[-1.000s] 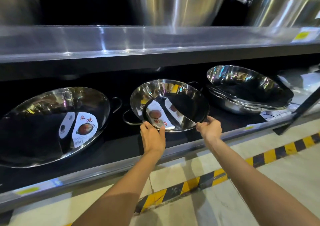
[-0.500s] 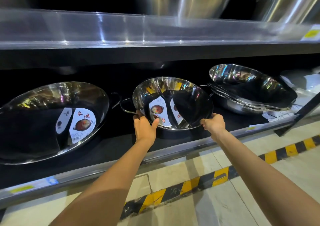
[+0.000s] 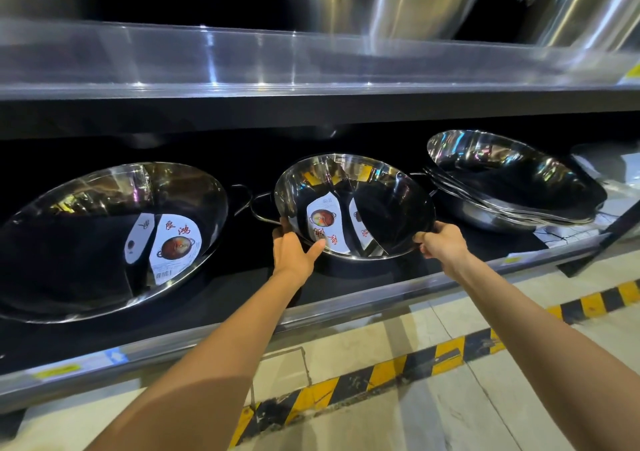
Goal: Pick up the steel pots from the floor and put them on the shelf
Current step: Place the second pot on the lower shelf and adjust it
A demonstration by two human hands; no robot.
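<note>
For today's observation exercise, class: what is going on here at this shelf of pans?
A person is setting a shiny round divided steel pot on the black lower shelf. The left hand grips its near-left rim and the right hand its near-right rim; the pot tilts toward the camera. A larger labelled steel pot leans to its left, and a stack of nested steel pans sits to its right.

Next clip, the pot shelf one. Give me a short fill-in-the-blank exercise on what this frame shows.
1. The divided pot is gripped at its near rim by ____ hands.
2. The left hand and right hand hold it on the ____ shelf.
3. The stack of pots sits to the ____ of the divided pot.
4. The floor stripe is yellow and ____.

Missing words: both; lower; right; black
</note>
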